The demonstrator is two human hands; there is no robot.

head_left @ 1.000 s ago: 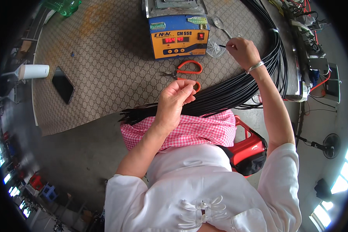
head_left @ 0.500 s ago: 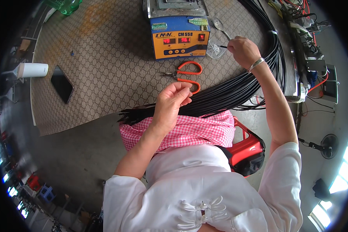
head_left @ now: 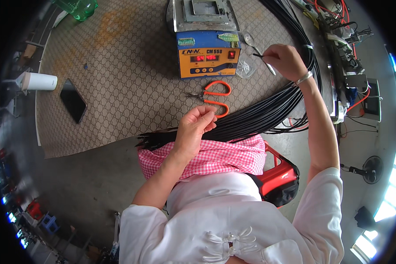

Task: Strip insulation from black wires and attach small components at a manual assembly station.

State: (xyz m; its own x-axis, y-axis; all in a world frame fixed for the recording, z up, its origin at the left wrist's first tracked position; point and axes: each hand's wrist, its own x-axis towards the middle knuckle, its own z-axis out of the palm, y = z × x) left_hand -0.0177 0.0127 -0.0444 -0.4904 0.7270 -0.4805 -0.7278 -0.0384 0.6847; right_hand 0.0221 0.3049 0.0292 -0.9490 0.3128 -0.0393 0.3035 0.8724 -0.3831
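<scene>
The thick bundle of long black cables (head_left: 268, 112) lies curved across the brown patterned table mat (head_left: 119, 88), its cut ends toward the table's near edge. The left hand (head_left: 198, 127) rests on the bundle near those ends, fingers curled and pinched together on what looks like a single strand. The right hand (head_left: 281, 59) hovers above the bundle's far curve, closed, thumb and fingers gripping a thin dark cable end. Just beyond the bundle lie orange-handled scissors (head_left: 213, 94); behind them stands a blue and orange box-shaped machine (head_left: 208, 53). Well left of the bundle lie a black phone (head_left: 73, 106) and a white cylinder (head_left: 39, 81).
</scene>
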